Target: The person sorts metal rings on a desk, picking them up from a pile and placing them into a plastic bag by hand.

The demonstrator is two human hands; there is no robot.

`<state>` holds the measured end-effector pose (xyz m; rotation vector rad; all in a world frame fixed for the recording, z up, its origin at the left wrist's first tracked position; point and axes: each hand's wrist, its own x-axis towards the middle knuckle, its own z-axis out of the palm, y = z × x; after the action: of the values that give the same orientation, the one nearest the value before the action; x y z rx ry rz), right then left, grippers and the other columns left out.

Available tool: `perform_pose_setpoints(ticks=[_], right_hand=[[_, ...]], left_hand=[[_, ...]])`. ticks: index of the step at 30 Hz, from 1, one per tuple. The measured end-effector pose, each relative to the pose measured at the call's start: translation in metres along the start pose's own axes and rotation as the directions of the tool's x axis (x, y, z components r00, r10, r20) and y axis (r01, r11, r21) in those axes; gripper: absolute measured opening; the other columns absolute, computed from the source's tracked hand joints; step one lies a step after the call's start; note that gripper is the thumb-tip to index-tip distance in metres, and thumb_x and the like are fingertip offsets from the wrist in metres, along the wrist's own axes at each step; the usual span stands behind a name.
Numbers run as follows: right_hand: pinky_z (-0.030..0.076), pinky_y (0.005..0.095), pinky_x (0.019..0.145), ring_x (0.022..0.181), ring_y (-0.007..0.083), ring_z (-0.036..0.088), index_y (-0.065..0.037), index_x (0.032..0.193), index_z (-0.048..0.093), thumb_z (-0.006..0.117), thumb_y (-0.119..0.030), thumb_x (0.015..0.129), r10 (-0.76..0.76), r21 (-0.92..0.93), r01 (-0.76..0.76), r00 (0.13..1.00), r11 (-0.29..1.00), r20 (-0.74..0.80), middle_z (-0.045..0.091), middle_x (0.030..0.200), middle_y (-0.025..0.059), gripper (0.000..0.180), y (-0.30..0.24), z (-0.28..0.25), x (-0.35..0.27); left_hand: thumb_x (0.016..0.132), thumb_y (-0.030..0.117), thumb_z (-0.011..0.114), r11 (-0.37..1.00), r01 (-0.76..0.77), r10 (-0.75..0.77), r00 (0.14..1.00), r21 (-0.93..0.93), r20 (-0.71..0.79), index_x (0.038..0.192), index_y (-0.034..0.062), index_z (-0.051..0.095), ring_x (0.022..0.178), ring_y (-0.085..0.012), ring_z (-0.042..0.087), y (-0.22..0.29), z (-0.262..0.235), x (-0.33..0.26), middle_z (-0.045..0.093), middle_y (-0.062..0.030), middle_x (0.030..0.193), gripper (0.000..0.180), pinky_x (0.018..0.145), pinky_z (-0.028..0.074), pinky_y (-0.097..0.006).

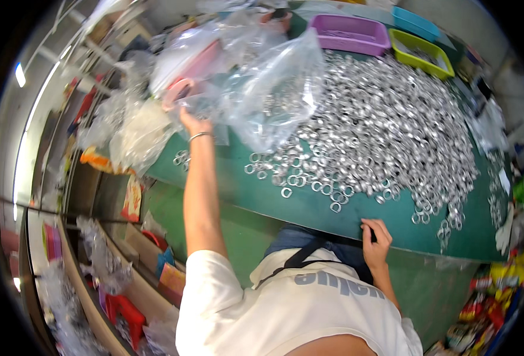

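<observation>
My left hand (195, 123) reaches out over the left part of the green table, a bracelet on its wrist. Its fingertips meet the lower edge of a round pink plastic piece (170, 96) among clear bags, and I cannot make out their grip. Beside it a clear plastic bag (262, 118) holds small metal pieces. My right hand (378, 238) rests at the table's near edge, fingers loosely bent, thumb apart, holding nothing. Beyond it spreads a big heap of silvery metal rings (392, 124). Several loose rings (181, 159) lie near my left wrist.
A purple tray (351, 44), a yellow-green tray (434, 70) and a blue tray (416, 25) stand behind the heap. Shelving with bags and a red plastic object (125, 317) runs along the left. Colourful packages (481, 302) are piled at lower right.
</observation>
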<state>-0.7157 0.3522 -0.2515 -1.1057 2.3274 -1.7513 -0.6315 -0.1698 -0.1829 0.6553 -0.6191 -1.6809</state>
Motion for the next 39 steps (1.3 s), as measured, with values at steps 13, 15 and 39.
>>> perform_pose_setpoints(ticks=[13,15,39], right_hand=[[0.033,0.0423,0.101,0.118,0.0347,0.042,-0.005,0.122,0.054,0.07,-0.011,0.074,-0.159,-0.394,0.091,0.977,0.915,-0.145,0.047,0.125,0.0148,0.05,0.006,-0.031,0.12],[0.033,0.0447,0.101,0.122,0.0356,0.04,-0.008,0.124,0.053,0.071,-0.013,0.074,-0.253,-0.528,0.17,0.963,0.832,-0.088,0.045,0.129,0.0139,0.053,0.015,-0.023,0.143],[0.038,0.0431,0.091,0.105,0.0333,0.05,-0.003,0.097,0.062,0.065,-0.002,0.074,-0.146,-0.676,-0.054,0.961,0.735,-0.235,0.054,0.108,0.0134,0.023,0.038,-0.077,0.071]], left_hand=[[0.079,-0.003,0.054,0.296,-0.759,0.286,0.649,0.58,0.705,0.111,0.0034,0.055,0.109,-0.0229,0.047,-0.079,0.008,-0.267,0.049,-0.009,0.117,0.033,0.093,0.039,-0.035],[0.077,0.0,0.059,0.339,-0.789,-0.092,0.515,0.513,0.852,0.118,0.0047,0.055,0.124,-0.0317,0.041,-0.095,0.037,-0.292,0.044,-0.0163,0.131,0.042,0.104,0.032,-0.039],[0.076,0.002,0.058,0.001,-0.999,-0.431,0.048,0.054,0.901,0.115,0.0048,0.055,0.117,-0.0296,0.044,-0.141,0.031,-0.327,0.045,-0.0128,0.132,0.04,0.099,0.032,-0.048]])
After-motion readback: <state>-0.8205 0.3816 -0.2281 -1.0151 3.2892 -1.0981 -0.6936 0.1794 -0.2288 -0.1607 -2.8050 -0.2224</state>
